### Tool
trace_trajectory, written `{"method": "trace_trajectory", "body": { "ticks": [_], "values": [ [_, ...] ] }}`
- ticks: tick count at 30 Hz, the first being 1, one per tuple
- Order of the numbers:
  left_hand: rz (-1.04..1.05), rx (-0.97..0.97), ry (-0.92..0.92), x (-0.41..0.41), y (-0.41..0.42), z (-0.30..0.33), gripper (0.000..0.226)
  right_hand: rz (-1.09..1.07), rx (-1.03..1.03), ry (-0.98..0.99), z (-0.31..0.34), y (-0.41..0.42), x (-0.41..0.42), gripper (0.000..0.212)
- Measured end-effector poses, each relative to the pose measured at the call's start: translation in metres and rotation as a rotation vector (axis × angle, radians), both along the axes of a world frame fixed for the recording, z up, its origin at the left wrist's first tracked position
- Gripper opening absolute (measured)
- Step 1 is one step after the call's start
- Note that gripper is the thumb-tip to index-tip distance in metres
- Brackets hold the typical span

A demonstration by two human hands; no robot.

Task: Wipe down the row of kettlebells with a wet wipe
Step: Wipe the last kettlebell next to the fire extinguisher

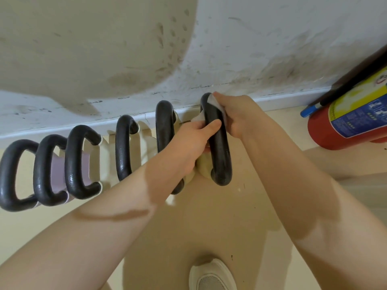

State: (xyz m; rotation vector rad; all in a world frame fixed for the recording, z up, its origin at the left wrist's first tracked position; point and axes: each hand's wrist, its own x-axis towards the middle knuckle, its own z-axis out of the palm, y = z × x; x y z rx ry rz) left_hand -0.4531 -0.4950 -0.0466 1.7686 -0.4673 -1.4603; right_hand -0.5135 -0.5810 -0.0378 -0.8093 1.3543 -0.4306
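Note:
A row of kettlebells with black handles stands on the floor along the wall. My left hand (193, 141) grips the handle of the rightmost kettlebell (219, 155), thumb across the bar. My right hand (236, 114) presses a white wet wipe (211, 100) around the top of that same handle. The cream body of this kettlebell is mostly hidden behind my hands. To its left stand more kettlebells: one (164, 124) partly behind my left forearm, another (123, 147), and several (77, 162) with cream or pink bodies.
A red fire extinguisher (351, 120) lies on the floor at the right, against the stained white wall (251, 49). A white baseboard (282, 100) runs behind the row. My shoe (211, 277) shows at the bottom on the beige floor.

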Motion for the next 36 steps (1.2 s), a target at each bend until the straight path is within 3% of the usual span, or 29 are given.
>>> {"method": "trace_trajectory", "body": {
  "ticks": [2, 5, 9, 19, 21, 24, 25, 30, 33, 35, 36],
  "values": [
    [0.006, -0.003, 0.007, 0.0, 0.0, 0.001, 0.029, 0.013, -0.027, 0.072, 0.004, 0.001, 0.002, 0.035],
    [0.009, 0.03, 0.002, 0.0, 0.004, 0.004, 0.03, 0.188, -0.115, 0.175, 0.009, 0.015, -0.011, 0.02],
    [-0.014, 0.064, 0.119, -0.014, 0.029, 0.005, 0.028, 0.343, -0.205, 0.087, 0.007, 0.046, -0.048, 0.011],
    [0.095, 0.054, 0.177, -0.021, 0.05, 0.002, 0.011, 0.268, -0.315, 0.056, -0.015, 0.066, -0.051, 0.036],
    [0.086, 0.094, 0.171, -0.022, 0.054, 0.004, 0.021, 0.319, -0.299, -0.032, -0.027, 0.08, -0.07, 0.039],
    [0.122, 0.101, 0.154, -0.024, 0.057, 0.0, 0.058, 0.345, -0.327, -0.109, -0.045, 0.103, -0.092, 0.014],
    [0.137, 0.089, 0.151, -0.024, 0.058, -0.001, 0.066, 0.355, -0.337, -0.124, -0.049, 0.106, -0.095, 0.016],
    [0.063, 0.048, 0.082, -0.027, 0.059, 0.002, 0.029, 0.395, -0.436, -0.152, -0.048, 0.105, -0.099, 0.004],
    [0.091, 0.031, 0.052, -0.029, 0.061, 0.005, 0.023, 0.345, -0.432, -0.177, -0.053, 0.117, -0.098, 0.011],
    [0.083, 0.045, 0.013, -0.03, 0.061, 0.005, 0.019, 0.351, -0.482, -0.143, -0.05, 0.121, -0.09, 0.004],
    [0.09, 0.06, 0.015, -0.03, 0.059, 0.006, 0.019, 0.356, -0.519, -0.131, -0.048, 0.119, -0.083, 0.015]
  ]
}}
